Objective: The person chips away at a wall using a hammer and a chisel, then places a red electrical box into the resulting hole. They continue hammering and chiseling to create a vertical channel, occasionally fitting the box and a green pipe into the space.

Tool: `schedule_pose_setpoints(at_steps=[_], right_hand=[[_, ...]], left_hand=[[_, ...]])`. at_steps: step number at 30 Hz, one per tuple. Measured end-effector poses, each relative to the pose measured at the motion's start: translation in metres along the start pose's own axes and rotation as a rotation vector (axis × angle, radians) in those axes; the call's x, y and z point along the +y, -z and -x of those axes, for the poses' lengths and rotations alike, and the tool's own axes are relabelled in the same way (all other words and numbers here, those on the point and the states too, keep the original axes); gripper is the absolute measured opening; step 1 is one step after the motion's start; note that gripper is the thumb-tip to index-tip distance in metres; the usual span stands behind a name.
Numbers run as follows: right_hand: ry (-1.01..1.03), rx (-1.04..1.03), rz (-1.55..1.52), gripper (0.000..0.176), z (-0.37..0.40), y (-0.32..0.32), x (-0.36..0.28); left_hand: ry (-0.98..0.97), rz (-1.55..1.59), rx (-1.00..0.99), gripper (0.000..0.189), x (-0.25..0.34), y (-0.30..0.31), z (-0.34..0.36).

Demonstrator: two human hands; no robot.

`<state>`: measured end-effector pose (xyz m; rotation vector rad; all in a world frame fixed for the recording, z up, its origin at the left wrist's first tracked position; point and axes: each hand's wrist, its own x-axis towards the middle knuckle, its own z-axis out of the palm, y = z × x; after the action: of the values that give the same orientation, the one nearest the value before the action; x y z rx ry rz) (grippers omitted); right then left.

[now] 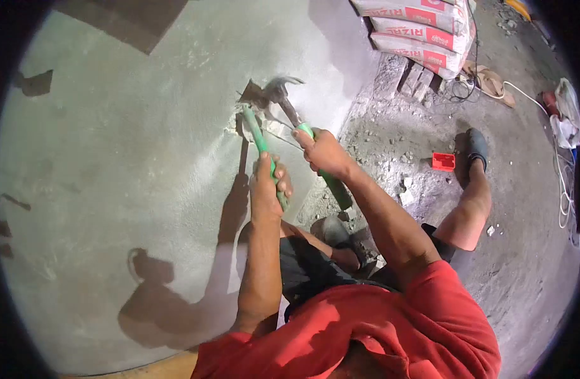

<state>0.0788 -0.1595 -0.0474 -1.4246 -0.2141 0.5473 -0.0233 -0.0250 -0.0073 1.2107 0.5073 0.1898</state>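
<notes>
My left hand (269, 183) grips a green-handled chisel (257, 134) whose tip rests in a chipped patch (252, 104) of the grey plastered wall (113, 158). My right hand (321, 150) holds a claw hammer (283, 88) by its green and black handle. The hammer's head sits right at the chisel's top, against the broken spot. Both arms reach forward from a red shirt.
Stacked cement bags (422, 28) and bricks (413, 79) stand at the upper right. A red box (443, 161), cables (558, 183) and rubble lie on the dusty floor. My right leg stretches toward the red box. A dark opening (126, 19) is cut in the wall's top.
</notes>
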Motion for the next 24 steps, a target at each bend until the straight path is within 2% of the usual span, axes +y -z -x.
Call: schedule_pose_setpoints(at_steps=[1,3,4,6,7,8,10,11,15,19,22,24], right_hand=[[0.009,0.023,0.022,0.045,0.006,0.005,0.005],[-0.02,0.009,-0.081,0.044,0.032,0.011,0.01],[-0.049,-0.001,-0.193,0.043,0.038,0.015,0.012],[-0.062,0.036,-0.259,0.042,0.05,0.017,0.031],[-0.044,0.026,-0.254,0.043,0.053,0.021,0.034],[-0.007,0.02,-0.246,0.044,0.052,0.025,0.029],[-0.012,0.046,-0.237,0.045,0.059,0.024,0.019],[0.037,0.083,-0.168,0.045,0.062,0.024,0.016],[0.17,0.115,-0.06,0.042,0.067,0.027,0.014],[0.219,0.132,-0.098,0.04,0.075,0.029,-0.001],[0.294,0.208,0.01,0.037,0.082,0.027,-0.015],[0.56,0.29,0.166,0.035,0.087,0.02,-0.025]], left_hand=[[-0.004,0.005,-0.009,0.037,-0.01,0.008,0.003],[0.083,-0.316,-0.009,0.039,-0.041,0.04,0.027],[0.081,-0.313,-0.012,0.039,-0.054,0.049,0.032],[0.094,-0.292,-0.152,0.043,-0.067,0.049,0.063],[0.078,-0.339,-0.07,0.044,-0.066,0.048,0.065],[0.066,-0.337,-0.074,0.044,-0.055,0.039,0.059],[-0.135,-0.348,-0.032,0.042,-0.034,0.029,0.048],[-0.192,-0.46,0.064,0.04,-0.025,0.024,0.041],[-0.176,-0.518,0.216,0.038,-0.011,0.026,0.017],[-0.131,-0.447,0.241,0.038,-0.012,0.025,0.011],[-0.027,-0.304,0.25,0.041,-0.014,0.031,0.007],[-0.035,-0.361,0.197,0.045,-0.012,0.031,0.01]])
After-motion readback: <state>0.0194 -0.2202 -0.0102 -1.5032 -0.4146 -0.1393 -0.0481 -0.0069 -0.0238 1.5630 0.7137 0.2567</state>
